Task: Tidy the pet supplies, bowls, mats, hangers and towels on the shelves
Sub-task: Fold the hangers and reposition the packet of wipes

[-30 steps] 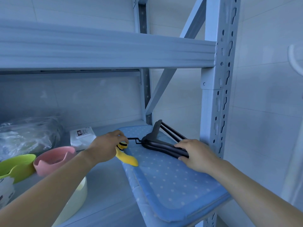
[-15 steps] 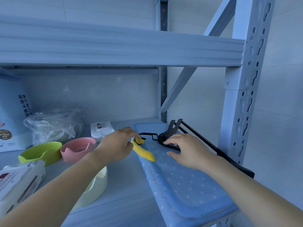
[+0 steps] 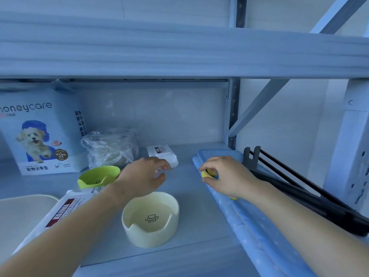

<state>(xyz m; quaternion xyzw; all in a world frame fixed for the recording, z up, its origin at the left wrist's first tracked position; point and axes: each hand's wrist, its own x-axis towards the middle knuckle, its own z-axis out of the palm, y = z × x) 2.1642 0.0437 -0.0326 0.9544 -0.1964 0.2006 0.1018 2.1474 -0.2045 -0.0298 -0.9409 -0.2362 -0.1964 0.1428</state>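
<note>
Pinching yellow item (image 3: pixel 208 173) w/ right hand (image 3: pixel 229 176), fingers curled on it, atop blue mat (image 3: pixel 249 226) at shelf's rt end, just beside black hangers (image 3: pixel 299 188). Hovering left hand (image 3: pixel 141 176) loose, holding nothing, btwn green bowl (image 3: pixel 95 176) & white packet (image 3: pixel 163 152), behind cream bowl (image 3: pixel 151 218).

I face a pale grey metal rack: its upper shelf (image 3: pixel 179 52) runs across above me, and the lower shelf (image 3: pixel 199 186) lies flat below. A perforated upright (image 3: pixel 353 148) stands at my right, with a diagonal brace (image 3: pixel 259 105) beyond it. A pale wall (image 3: pixel 159 112) backs everything in cool, bluish light.
</note>
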